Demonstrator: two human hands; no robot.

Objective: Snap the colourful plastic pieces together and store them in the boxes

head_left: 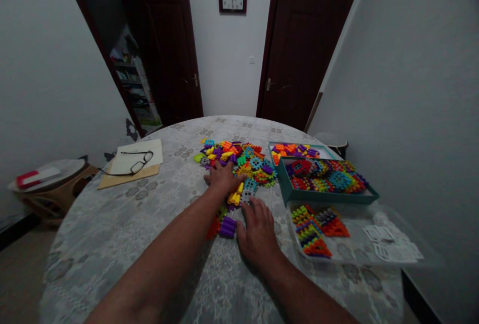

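Note:
A heap of colourful plastic building pieces (256,163) lies in the middle of the table. My left hand (222,178) reaches into its near left side with fingers spread, palm down on the pieces. Closer to me, my right hand (258,229) rests palm down, its fingertips beside a grey window-like piece (247,194). Between the two hands are several yellow pieces (235,195) and a purple ribbed piece (227,227). An orange piece (213,229) sits partly hidden by my left forearm. What lies under my palms is hidden.
On the right stand a teal box (325,197) packed with sorted pieces, a shallow lid (327,152) with loose pieces behind it, and a clear plastic tray (352,256) in front. Glasses (137,166) lie on papers (123,182) at the left. The round table (149,214) has a patterned cloth.

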